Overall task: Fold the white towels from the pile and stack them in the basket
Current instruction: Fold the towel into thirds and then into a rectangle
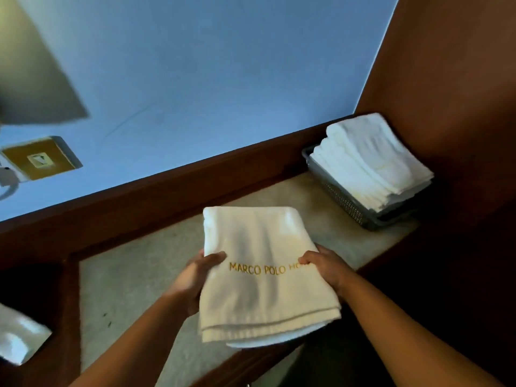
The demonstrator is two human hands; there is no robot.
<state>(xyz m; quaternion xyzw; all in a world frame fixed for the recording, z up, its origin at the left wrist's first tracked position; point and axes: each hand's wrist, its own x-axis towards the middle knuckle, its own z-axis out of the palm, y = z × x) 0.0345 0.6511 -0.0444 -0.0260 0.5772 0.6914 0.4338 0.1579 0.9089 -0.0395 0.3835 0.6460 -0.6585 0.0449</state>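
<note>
Left hand (195, 277) and right hand (324, 268) hold one folded white towel (259, 297).
Each grip is closed on one side of it, thumb on top, over the tabletop (134, 275). To the right, one grey basket (337, 196) holds a stack of folded towels (371, 163).

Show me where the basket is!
In the head view, the grey basket sits far right on the beige counter, in the corner, full of stacked white towels, beyond the folded towel.
</note>
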